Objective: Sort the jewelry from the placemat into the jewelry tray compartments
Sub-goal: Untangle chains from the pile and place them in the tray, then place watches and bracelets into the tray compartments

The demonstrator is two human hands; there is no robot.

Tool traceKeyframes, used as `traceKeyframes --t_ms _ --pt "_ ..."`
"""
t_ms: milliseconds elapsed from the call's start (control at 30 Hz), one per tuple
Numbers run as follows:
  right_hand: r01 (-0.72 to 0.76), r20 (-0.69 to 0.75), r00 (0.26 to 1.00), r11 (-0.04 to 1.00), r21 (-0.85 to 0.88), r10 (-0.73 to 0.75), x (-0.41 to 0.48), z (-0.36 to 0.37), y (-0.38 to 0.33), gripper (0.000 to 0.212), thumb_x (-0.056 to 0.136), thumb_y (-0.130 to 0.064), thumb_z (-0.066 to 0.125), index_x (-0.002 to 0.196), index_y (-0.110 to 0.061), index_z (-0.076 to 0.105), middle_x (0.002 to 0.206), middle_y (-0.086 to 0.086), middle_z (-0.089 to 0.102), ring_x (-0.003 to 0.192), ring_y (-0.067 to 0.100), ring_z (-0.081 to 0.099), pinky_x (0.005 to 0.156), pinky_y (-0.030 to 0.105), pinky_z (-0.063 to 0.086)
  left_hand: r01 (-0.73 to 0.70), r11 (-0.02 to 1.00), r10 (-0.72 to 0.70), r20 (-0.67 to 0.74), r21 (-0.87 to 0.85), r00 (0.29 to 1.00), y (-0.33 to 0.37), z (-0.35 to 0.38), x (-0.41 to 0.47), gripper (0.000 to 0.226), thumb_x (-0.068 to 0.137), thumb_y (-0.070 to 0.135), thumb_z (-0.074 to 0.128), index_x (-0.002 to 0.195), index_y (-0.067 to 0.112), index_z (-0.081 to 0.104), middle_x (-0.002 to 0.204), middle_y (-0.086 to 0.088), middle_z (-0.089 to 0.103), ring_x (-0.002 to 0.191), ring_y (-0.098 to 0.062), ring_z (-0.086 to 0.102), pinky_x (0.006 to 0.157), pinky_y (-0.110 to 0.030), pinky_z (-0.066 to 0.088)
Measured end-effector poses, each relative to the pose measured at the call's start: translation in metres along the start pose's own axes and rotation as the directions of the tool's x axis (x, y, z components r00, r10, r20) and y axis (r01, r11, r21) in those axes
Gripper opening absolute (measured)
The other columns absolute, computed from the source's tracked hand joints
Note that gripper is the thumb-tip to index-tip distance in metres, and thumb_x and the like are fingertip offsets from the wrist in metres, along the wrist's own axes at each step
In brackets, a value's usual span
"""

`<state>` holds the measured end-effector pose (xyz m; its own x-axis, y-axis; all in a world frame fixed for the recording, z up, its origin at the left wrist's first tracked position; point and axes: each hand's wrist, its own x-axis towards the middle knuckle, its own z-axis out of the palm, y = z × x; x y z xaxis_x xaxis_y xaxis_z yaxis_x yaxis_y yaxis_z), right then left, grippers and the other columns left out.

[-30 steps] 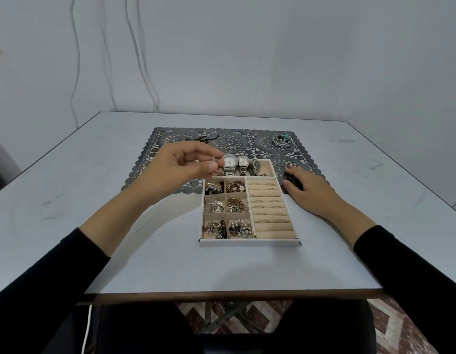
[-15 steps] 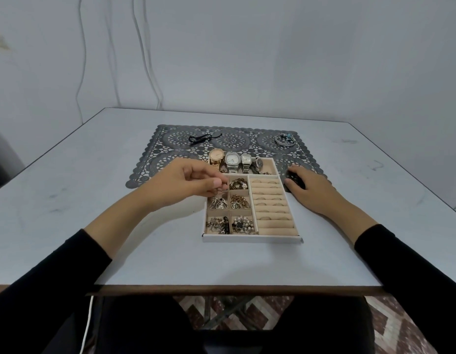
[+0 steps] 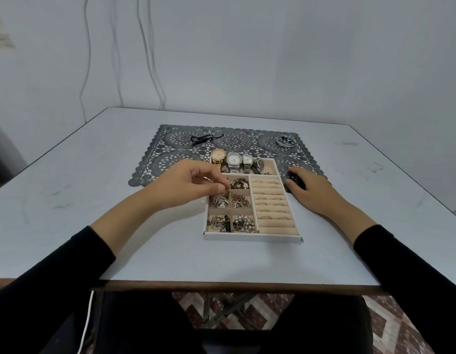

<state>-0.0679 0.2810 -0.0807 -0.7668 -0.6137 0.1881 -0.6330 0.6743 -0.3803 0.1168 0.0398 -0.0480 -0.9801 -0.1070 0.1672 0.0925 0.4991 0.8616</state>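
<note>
**Left hand (image 3: 188, 183) pinching small jewelry piece (image 3: 223, 188) over jewelry tray (image 3: 252, 237)**

Its fingers are gripping the piece above the tray's left compartments, near the worktop's (image 3: 94, 200) middle. The right hand (image 3: 311, 190) is lying flat, fingers relaxed, just beside the tray's right wall, on the placemat's (image 3: 170, 149) near edge.

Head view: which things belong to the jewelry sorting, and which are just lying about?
Job: left hand pinching a small piece; tray; placemat; black cord; silver piece.
Lying about: white cable; wall wires.
</note>
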Motion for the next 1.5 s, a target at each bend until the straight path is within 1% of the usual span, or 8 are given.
traceKeyframes --t_ms 133,300,433,634,1134,1234,1334,1500 --pt "0.003 0.001 1.000 1.000 0.004 -0.003 0.000 0.000 0.000 0.036 0.100 -0.033 0.045 0.130 -0.013 0.051 0.128 0.006 0.058 0.112 0.023 0.054 0.079 0.024 0.032 -0.019 0.998 0.019 0.001 0.060 1.000 0.001 0.001 0.000 0.012 0.086 0.009 0.072 0.094 0.017 0.076 0.095 0.008 0.076 0.092 -0.020 0.073 0.092 -0.041 0.055" --pt "0.000 0.012 1.000 1.000 0.001 0.000 -0.001 0.000 0.000 0.036 0.100 -0.032 0.046 0.129 -0.011 0.051 0.124 0.009 0.060 0.110 0.026 0.054 0.080 0.029 0.036 -0.060 0.990 0.057 0.029 0.130 0.998 0.001 -0.001 0.000 0.015 0.086 0.011 0.073 0.094 0.024 0.076 0.094 0.006 0.076 0.094 -0.014 0.072 0.093 -0.037 0.056" --pt "-0.001 0.019 1.000 1.000 -0.003 0.001 0.000 -0.001 0.000 0.037 0.100 -0.032 0.046 0.130 -0.011 0.050 0.126 0.010 0.059 0.111 0.027 0.054 0.083 0.030 0.037 -0.088 0.965 0.079 0.047 0.247 0.996 0.001 -0.002 0.002 0.016 0.086 0.018 0.074 0.096 0.030 0.074 0.089 0.010 0.076 0.090 -0.004 0.070 0.090 -0.027 0.055" --pt "-0.006 0.023 1.000 1.000 -0.008 0.006 -0.001 -0.001 -0.001 0.037 0.100 -0.032 0.046 0.126 -0.007 0.051 0.122 0.013 0.060 0.108 0.030 0.055 0.088 0.036 0.041 -0.102 0.942 0.091 0.050 0.320 0.995 0.000 -0.002 0.003 0.007 0.085 0.020 0.076 0.091 0.022 0.076 0.084 0.015 0.074 0.086 0.003 0.067 0.081 -0.013 0.050" --pt "-0.022 0.006 1.000 1.000 0.018 0.022 0.010 0.002 0.009 0.045 0.098 -0.036 0.048 0.139 -0.016 0.045 0.132 0.004 0.058 0.117 0.022 0.053 0.090 0.029 0.038 -0.216 0.865 0.205 0.074 0.453 0.976 -0.011 -0.002 0.012 0.013 0.087 0.031 0.072 0.096 0.025 0.079 0.085 0.014 0.071 0.080 -0.004 0.065 0.072 -0.023 0.053" --pt "-0.031 -0.007 1.000 0.999 0.022 0.031 0.015 0.003 0.012 0.047 0.098 -0.037 0.049 0.139 -0.016 0.045 0.133 0.003 0.057 0.119 0.023 0.052 0.093 0.030 0.038 -0.195 0.907 0.211 -0.001 0.373 0.978 -0.014 -0.003 0.018 0.014 0.089 0.031 0.069 0.096 0.023 0.077 0.087 0.012 0.072 0.083 -0.006 0.067 0.076 -0.025 0.056" --pt "-0.038 -0.024 0.999 0.999 0.038 0.039 0.021 0.004 0.015 0.045 0.097 -0.036 0.050 0.138 -0.017 0.048 0.129 0.003 0.059 0.117 0.023 0.054 0.089 0.027 0.038 -0.122 0.970 0.161 -0.181 0.210 0.970 -0.020 -0.005 0.029 0.011 0.094 0.024 0.063 0.100 0.022 0.072 0.086 0.007 0.071 0.076 -0.004 0.066 0.064 -0.018 0.053" --pt "-0.039 -0.065 0.997 0.996 0.076 0.044 0.037 0.006 0.016 0.043 0.097 -0.029 0.052 0.137 -0.014 0.049 0.127 0.006 0.061 0.111 0.021 0.055 0.088 0.025 0.037 0.015 0.960 0.106 -0.413 0.280 0.904 -0.040 -0.021 0.056 0.018 0.100 0.021 0.053 0.113 0.023 0.066 0.097 0.013 0.065 0.088 0.004 0.058 0.076 -0.014 0.043"
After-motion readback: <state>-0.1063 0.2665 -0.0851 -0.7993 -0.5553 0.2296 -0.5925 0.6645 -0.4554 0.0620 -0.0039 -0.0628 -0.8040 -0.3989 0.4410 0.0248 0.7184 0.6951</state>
